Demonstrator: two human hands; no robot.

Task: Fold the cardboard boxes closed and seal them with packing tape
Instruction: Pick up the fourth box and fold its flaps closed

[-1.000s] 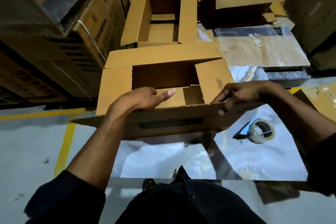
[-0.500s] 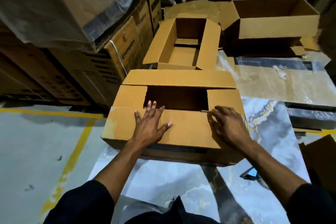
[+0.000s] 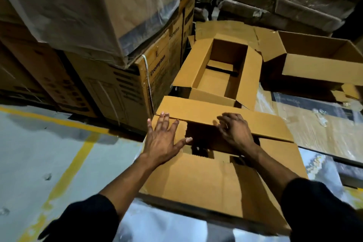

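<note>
Your left hand (image 3: 164, 139) lies flat, fingers spread, on the box (image 3: 206, 182); your right hand (image 3: 234, 131), loosely curled, touches its far flap (image 3: 255, 122).

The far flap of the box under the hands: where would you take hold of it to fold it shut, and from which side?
Take the far flap by its free long edge, the one facing the person above the dark gap, reaching from the near side as the right hand is. That edge is unsupported and the hinge runs along the far side, so pulling it nearer and down probably closes it. The left hand lies flat on the left flap.
</note>
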